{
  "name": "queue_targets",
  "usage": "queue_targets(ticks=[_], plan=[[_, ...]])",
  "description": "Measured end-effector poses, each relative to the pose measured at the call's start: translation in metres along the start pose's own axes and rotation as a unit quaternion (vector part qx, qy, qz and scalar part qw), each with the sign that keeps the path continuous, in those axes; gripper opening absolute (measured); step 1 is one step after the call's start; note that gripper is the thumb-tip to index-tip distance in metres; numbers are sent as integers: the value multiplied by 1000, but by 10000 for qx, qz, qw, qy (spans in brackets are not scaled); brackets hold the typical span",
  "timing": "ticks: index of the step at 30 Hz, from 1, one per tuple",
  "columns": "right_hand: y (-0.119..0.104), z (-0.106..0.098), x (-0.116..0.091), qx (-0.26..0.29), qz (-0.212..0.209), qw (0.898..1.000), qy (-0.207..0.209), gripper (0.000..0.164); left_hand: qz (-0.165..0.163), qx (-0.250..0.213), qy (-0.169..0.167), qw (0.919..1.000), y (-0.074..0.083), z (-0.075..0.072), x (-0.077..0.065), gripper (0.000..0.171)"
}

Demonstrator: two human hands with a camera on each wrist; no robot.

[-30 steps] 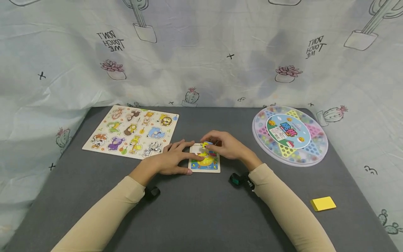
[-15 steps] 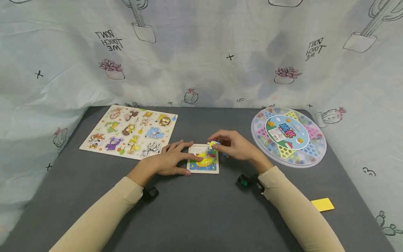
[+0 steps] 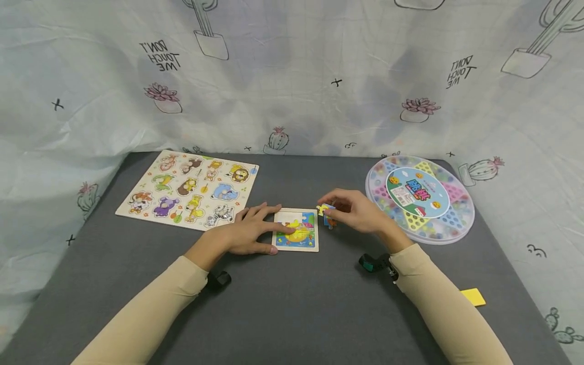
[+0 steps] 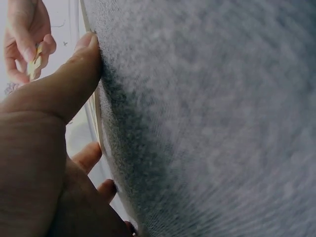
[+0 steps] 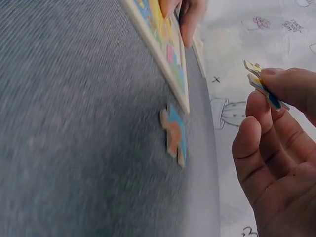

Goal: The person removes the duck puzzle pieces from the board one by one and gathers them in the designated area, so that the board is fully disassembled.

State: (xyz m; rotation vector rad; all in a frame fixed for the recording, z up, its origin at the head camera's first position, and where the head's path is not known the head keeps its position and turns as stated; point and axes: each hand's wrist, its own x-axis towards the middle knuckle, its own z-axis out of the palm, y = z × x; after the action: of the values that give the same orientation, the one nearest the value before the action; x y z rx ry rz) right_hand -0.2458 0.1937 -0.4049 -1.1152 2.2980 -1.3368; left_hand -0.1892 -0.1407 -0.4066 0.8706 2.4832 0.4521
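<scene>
The right hand (image 3: 355, 210) pinches a yellow-and-blue jigsaw piece (image 3: 323, 208) near the square, pale-rimmed puzzle board (image 3: 292, 216). The left hand (image 3: 251, 233) — fingers outstretched, grasping nothing — touches that board (a blue-and-orange piece (image 5: 174, 134) lies beside it).

Cloth backdrop (image 3: 301, 40), upper left of the head view: "DON'T TOUCH ME", mirror-reversed.
Cloth backdrop, upper right: the same words, reversed again.
Cloth backdrop, upper centre: a small black X; others at the far left.
Round sticker (image 3: 418, 192) on the disc (image 3: 451, 190), right: large Chinese characters, blue and pink; finer print illegible.
</scene>
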Motion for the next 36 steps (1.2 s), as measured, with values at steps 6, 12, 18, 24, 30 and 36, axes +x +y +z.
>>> queue_targets(ticks=[6,12,18,24,30,36], plan=[[9,-8,-11,-341,16,9994,8,24,102,-33,101,9999,-1,3,0,59],[13,-15,-22,-386,187,9990,-80,24,83,-36,86,9999,-1,3,0,59],[18,-21,-31,-596,336,9977,18,24,182,-122,106,9997,-1,2,2,57],[24,-23,-36,-639,408,9971,-5,24,109,-42,31,9999,0,0,0,57],[29,-21,-37,-480,506,9975,-89,23,105,-39,49,9999,-2,2,1,57],[29,-20,-35,-464,604,9968,-261,24,120,-67,61,9999,-2,1,1,58]])
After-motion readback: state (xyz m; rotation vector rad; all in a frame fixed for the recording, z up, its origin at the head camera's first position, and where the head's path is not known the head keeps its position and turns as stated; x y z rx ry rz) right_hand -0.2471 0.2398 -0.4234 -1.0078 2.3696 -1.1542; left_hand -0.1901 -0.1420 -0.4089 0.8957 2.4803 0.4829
